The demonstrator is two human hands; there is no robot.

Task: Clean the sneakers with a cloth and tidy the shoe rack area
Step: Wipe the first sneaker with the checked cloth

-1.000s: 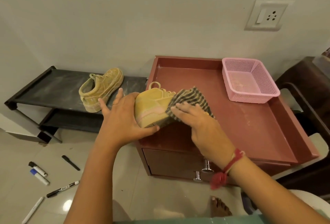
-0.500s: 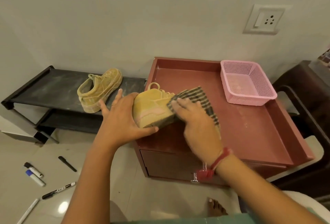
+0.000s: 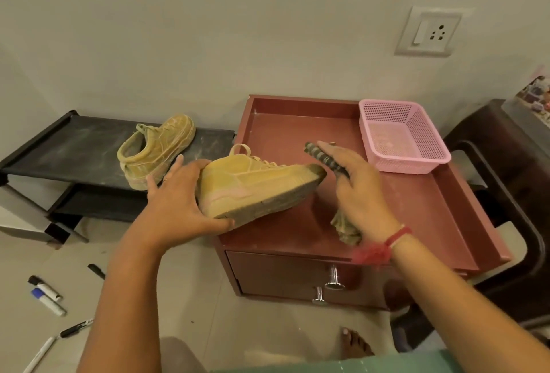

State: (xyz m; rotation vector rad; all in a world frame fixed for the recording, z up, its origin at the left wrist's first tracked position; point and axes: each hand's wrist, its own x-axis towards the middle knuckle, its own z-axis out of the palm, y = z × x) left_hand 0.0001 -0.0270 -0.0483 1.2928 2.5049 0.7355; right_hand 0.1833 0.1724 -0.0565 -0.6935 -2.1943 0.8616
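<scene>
A person tilts a tan sneaker (image 3: pixel 253 191) over the red counter (image 3: pixel 416 223), with a checked cloth (image 3: pixel 323 158) beside its toe.
The red counter fills the view from centre toward 3 o'clock. The black shoe rack (image 3: pixel 74 146) stands beside it at 9 o'clock, against the wall. A pink basket (image 3: pixel 401 134) sits in the counter's 1 o'clock corner. The second sneaker (image 3: pixel 154 158) stands on the rack's top shelf. The left hand (image 3: pixel 175 206) grips the tan sneaker's heel, thumb under the sole, with the toe raised toward 2 o'clock. The right hand (image 3: pixel 360 191) holds the checked cloth against its palm, fingers only slightly bent, just beside the toe; whether they touch cannot be told. Markers (image 3: pixel 44 292) lie on the floor at 8 o'clock.
</scene>
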